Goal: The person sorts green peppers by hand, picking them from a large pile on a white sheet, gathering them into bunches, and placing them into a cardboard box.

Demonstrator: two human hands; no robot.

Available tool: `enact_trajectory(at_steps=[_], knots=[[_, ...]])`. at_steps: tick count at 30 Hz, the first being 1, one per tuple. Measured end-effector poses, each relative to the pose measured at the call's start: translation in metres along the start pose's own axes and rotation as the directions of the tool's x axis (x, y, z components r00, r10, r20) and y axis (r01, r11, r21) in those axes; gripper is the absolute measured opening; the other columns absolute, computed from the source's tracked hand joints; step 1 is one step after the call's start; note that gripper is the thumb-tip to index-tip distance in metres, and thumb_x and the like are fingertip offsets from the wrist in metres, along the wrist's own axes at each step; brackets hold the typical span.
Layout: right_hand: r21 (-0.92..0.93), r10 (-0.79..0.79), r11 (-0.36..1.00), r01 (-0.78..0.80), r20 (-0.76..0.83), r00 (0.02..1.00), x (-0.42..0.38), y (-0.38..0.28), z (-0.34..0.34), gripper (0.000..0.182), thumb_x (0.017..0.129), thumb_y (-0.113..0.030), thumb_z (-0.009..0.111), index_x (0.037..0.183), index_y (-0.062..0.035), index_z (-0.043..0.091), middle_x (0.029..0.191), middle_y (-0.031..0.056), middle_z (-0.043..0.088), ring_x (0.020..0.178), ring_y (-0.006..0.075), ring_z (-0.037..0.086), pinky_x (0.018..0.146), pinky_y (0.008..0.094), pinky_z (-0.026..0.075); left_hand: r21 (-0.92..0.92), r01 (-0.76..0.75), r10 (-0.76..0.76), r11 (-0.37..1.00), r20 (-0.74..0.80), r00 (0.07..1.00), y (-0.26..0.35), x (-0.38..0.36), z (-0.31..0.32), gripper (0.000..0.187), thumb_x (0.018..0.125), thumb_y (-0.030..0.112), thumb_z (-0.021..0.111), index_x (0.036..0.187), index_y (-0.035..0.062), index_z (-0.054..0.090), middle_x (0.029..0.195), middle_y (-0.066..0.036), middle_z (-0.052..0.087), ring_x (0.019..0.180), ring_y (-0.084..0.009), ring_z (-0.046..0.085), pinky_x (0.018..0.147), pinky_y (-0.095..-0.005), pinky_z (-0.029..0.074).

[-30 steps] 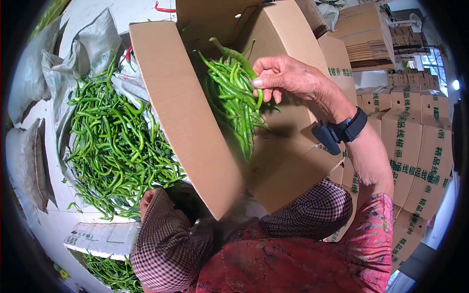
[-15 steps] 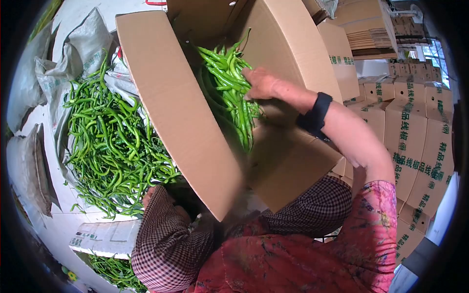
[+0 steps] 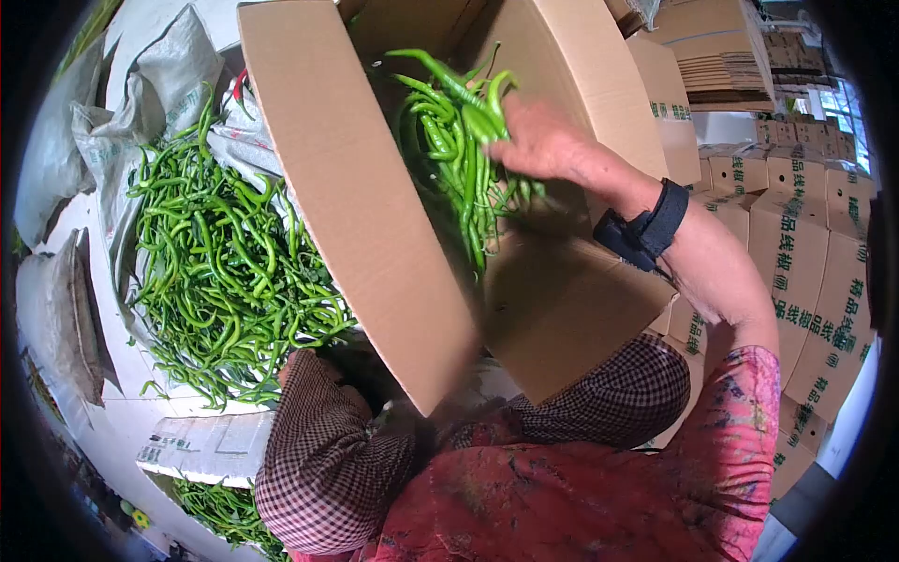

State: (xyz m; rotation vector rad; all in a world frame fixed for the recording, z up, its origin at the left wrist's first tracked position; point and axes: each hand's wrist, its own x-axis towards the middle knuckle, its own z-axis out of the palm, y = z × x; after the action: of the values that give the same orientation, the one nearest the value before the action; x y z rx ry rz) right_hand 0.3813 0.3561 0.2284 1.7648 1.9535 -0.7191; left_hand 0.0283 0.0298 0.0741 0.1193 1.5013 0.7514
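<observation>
1. A person packing green chillies works over an open cardboard box (image 3: 562, 300) tilted across the lap; the right hand (image 3: 543, 145) is pressed into a bundle of peppers (image 3: 464, 150) inside it, fingers curled around several of the pods.

2. The bundle lies lengthwise in the box, stems toward the far end, tips trailing down toward the near wall.

3. The left hand (image 3: 298, 361) is mostly hidden behind the near box flap (image 3: 365, 206) and a checked sleeve (image 3: 328, 459); whether it is clenched or holding anything cannot be told.

4. A loose heap of chillies (image 3: 225, 272) is spread on woven sacks (image 3: 159, 84) just beside the box on the person's left.

5. Printed cartons (image 3: 796, 272) stand stacked to the right, with flattened ones (image 3: 721, 56) piled beyond.

6. The pods look light, slim and bendy, with waxy skin that would likely slide in a loose hold; a handful is probably best gathered around the middle, where the pods lie parallel, as thin tips and stems may snap under a hard squeeze.
</observation>
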Motion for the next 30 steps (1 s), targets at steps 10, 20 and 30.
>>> enact_trajectory(at_steps=[10, 20, 30], knots=[[-0.07, -0.278, 0.951, 0.302, 0.241, 0.93, -0.005, 0.012, 0.001, 0.035, 0.087, -0.025, 0.064, 0.105, 0.005, 0.062, 0.096, 0.0254, 0.064, 0.097, 0.0414, 0.06, 0.085, 0.0455, 0.047, 0.028, 0.011, -0.012, 1.0, 0.016, 1.0, -0.003, 0.003, 0.003, 0.021, 0.087, 0.017, 0.067, 0.101, 0.003, 0.061, 0.085, -0.008, 0.065, 0.08, -0.0171, 0.063, 0.068, -0.029, 0.051], [0.163, -0.538, 0.835, 0.526, 0.442, 0.718, -0.027, 0.008, 0.005, 0.046, 0.086, -0.012, 0.059, 0.131, -0.0057, 0.05, 0.122, 0.0213, 0.059, 0.116, 0.037, 0.054, 0.098, 0.0428, 0.043, 0.113, -0.033, 0.035, 0.993, -0.017, 0.999, -0.016, 0.004, -0.002, 0.023, 0.086, 0.018, 0.069, 0.101, 0.0033, 0.062, 0.086, -0.008, 0.065, 0.083, -0.0171, 0.063, 0.071, -0.029, 0.05], [0.33, -0.215, 0.919, 0.215, -0.037, 0.976, -0.148, -0.076, -0.092, 0.033, 0.087, -0.019, 0.06, 0.113, 0.001, 0.06, 0.079, 0.0028, 0.056, 0.065, 0.0097, 0.053, 0.058, 0.0253, 0.045, 0.136, -0.248, 0.276, 0.959, -0.26, 0.925, -0.004, 0.001, -0.074, 0.017, 0.094, 0.016, 0.059, 0.102, 0.0019, 0.062, 0.083, -0.002, 0.063, 0.076, -0.0113, 0.06, 0.066, -0.0258, 0.049]])
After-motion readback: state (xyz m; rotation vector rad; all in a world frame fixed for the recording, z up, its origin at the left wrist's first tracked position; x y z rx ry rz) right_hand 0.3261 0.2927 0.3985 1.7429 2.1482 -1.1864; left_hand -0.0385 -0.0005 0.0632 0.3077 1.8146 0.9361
